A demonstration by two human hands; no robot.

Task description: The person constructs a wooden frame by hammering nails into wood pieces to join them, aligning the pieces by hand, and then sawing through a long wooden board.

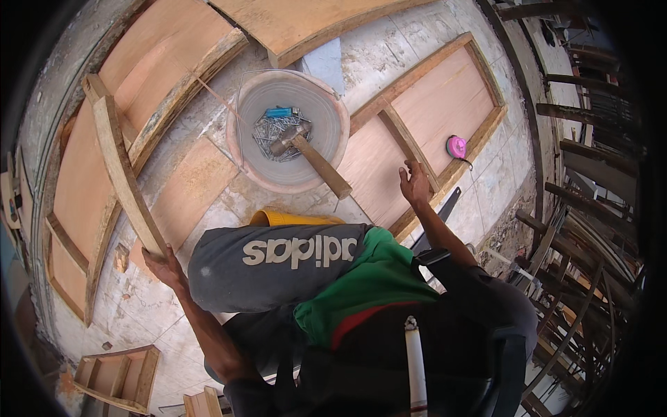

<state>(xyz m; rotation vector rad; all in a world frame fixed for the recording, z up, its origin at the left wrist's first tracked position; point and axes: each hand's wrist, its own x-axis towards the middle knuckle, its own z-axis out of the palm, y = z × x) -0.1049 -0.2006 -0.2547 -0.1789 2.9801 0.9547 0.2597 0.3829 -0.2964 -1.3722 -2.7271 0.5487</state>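
Note:
My left hand (pixel 164 265) grips the near end of a long, slightly curved wooden batten (pixel 124 174). The batten's far end reaches over a curved plywood frame (pixel 156 142) on the left. Over the edge of another plywood-backed frame (pixel 451 87) on the right is my right hand (pixel 415 183), open and holding nothing, its fingers apart by the cross-piece (pixel 406 139). A pink tape measure (pixel 456 146) rests on that frame, beyond the hand. Ahead of my knees a bucket (pixel 240 149) contains nails (pixel 267 135), a blue lighter (pixel 279 112) and a hammer (pixel 313 156), whose handle leans over the rim.
A handsaw (pixel 445 212) lies beside the right frame, near my forearm. Something yellow (pixel 292 218) shows behind my leg. A plywood panel (pixel 299 21) lies beyond the bucket, a small wooden frame (pixel 119 379) at lower left. Timber pieces (pixel 577 146) are stacked along the right.

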